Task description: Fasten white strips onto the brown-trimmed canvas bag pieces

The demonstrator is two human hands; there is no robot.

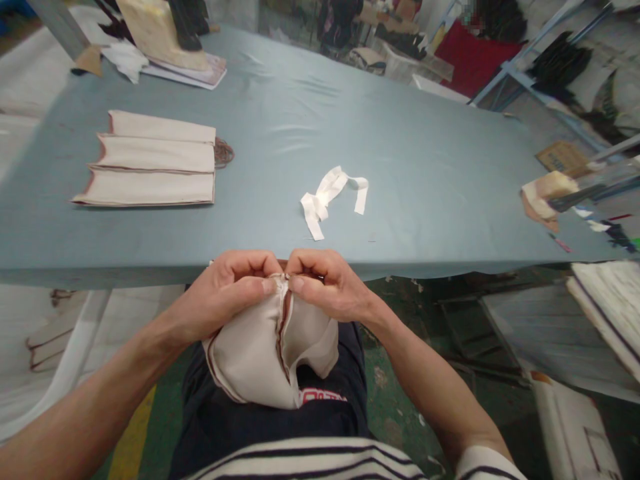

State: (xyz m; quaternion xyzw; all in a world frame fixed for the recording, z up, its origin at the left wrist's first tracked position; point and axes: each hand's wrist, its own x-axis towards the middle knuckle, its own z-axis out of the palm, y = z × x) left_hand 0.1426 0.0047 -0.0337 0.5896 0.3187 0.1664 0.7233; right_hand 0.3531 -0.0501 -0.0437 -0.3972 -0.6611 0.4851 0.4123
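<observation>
A cream fabric piece with brown edging (250, 353) hangs over my lap in front of the table edge. My left hand (235, 287) pinches its upper edge between thumb and curled fingers. Close beside it, my right hand (327, 283) grips the same edge, the two thumbs nearly meeting at a seam. A brown-edged fold runs down from between the thumbs. Beyond my hands, a loosely looped white ribbon (325, 193) lies on the table. Whether anything small sits between my fingertips is hidden.
The table (425, 173) has a blue-green cover. Folded cream pieces (155, 160) with brown cords (223, 153) lie at left. A foam block (163, 33) stands on papers at the back left. At right, a metal post stands near another foam piece (555, 185).
</observation>
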